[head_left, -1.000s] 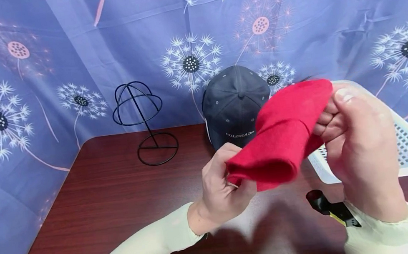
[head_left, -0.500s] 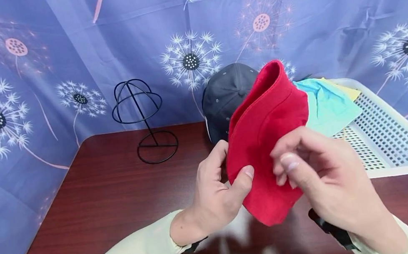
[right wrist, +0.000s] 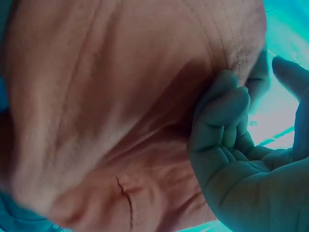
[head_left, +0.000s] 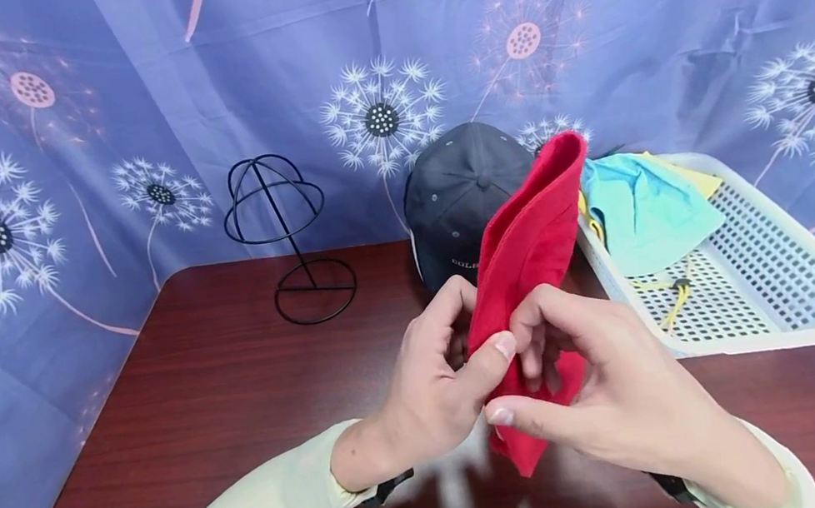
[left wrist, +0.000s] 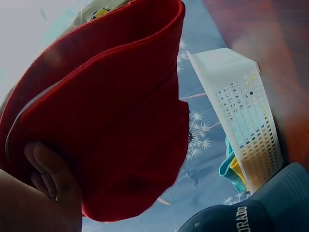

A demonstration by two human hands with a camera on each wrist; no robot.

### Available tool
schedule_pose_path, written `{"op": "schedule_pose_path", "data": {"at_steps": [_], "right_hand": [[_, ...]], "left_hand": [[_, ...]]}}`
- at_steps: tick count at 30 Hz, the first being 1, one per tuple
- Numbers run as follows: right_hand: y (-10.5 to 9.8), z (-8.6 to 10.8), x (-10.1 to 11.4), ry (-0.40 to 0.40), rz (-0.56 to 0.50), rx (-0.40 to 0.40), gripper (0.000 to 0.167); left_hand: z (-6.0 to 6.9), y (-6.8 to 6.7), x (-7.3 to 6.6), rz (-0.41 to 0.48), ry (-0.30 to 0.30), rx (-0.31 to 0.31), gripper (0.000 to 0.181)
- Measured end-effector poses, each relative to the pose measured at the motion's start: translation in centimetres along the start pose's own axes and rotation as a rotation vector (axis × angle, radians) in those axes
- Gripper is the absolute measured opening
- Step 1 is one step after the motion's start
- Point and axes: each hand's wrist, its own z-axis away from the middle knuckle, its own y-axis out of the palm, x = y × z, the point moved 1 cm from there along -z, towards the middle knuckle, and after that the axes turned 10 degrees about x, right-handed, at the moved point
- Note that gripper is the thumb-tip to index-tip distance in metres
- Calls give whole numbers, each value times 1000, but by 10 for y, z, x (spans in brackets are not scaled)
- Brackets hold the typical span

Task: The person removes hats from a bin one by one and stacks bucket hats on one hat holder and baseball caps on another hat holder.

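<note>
Head: cap (head_left: pixel 469 171) partly behind red hat (head_left: pixel 530 244)

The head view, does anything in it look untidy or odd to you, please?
A yellow cord trails loose in the white basket, untidily, and the red hat in the left hand looks squashed, not rounded.

I hold the red hat (head_left: pixel 528 249) up off the desk (head_left: pixel 245 415), pinched at its left edge between the thumb and fingers of my left hand (head_left: pixel 429 377). It is soft cloth, folded narrow and standing steeply, its top leaning right and its lower tip pointing down. A slot gapes along the upper fold, with a pale strip just inside. Stitch lines and creases mark the side that the fingers of my right hand (head_left: pixel 602 374) touch.
</note>
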Motion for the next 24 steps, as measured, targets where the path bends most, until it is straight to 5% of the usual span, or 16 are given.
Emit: {"op": "schedule_pose_path", "data": {"at_steps": [7,12,20,24], "right_hand": [[1,-5,-5,-97,-56,-19,46],[1,-8,-10,-209,-98,-28,42],[2,-10,-14,-136,-161,-26,43],[3,-11,-15,-137,-187,-34,41]], "left_hand": [[-2,-6,3,99,80,74,23],[-2,-8,3,131,63,93,20],[-2,-12,4,69,-5,77,25],[-3,-15,5,67,10,92,21]]}}
